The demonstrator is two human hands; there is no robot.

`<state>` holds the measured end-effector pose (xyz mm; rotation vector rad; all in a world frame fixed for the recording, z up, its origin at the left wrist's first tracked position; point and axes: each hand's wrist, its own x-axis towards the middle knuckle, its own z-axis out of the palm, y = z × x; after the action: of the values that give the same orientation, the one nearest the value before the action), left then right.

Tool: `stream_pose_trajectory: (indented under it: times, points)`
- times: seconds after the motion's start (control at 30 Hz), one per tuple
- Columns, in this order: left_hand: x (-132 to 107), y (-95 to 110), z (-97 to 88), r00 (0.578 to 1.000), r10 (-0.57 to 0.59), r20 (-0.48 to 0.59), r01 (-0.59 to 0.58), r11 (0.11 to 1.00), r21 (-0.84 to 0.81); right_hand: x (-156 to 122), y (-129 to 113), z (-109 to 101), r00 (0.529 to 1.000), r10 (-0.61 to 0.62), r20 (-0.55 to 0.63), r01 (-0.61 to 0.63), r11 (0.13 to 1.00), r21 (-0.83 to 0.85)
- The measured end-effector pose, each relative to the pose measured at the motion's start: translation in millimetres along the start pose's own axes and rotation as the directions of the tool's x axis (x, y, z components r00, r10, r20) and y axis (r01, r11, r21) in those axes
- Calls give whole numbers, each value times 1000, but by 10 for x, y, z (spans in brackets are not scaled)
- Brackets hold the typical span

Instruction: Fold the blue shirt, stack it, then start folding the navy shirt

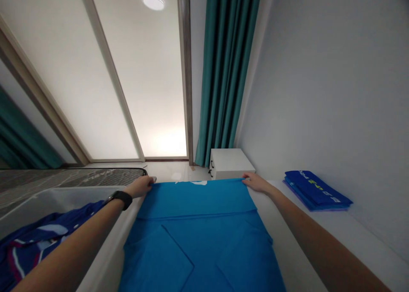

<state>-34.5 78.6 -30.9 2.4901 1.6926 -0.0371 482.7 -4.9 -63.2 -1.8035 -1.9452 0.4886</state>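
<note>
Left hand [139,186]: at the far left corner of the blue garment [198,249]; my fingers and thumb look pinched together on the hem, a black wristwatch [123,199] on my wrist.

Right hand [254,182]: at the far right corner of the same hem, fingers together on the cloth, as tightly clamped as I can judge from this view.

Garment lie: flat and folded, long axis running from my body out toward the door; the held hem lies crosswise between my hands, each about equally near it.

Surface: a white table [297,249] under the garment, with a stack of folded blue cloths [316,190] beyond my right forearm.

Left side: a plastic bin [54,202] holding a dark striped garment [35,245], a grey padded mat [64,178] past it.

Room: a white bedside cabinet [231,163], a teal curtain [226,70], a frosted glass door [111,70], a ceiling light [152,1].
</note>
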Motion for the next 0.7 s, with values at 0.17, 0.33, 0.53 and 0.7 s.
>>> stream_pose_trajectory:
  times: [0.17,0.33,0.53,0.7]
  points:
    - [-101,7,-107,998,-36,-48,36,999,-4,-7,-74,-136,998,27,-48,-28,999,-28]
    - [-261,31,-296,987,-133,-89,130,991,-33,-71,-185,-266,993,54,-101,-54,999,-2]
    - [-411,115,-491,970,-196,-141,181,977,-112,-162,-316,-385,991,76,-109,-68,994,81]
    - [-506,194,-587,957,-211,-197,183,971,-153,-243,-375,-433,987,93,-128,-74,987,142]
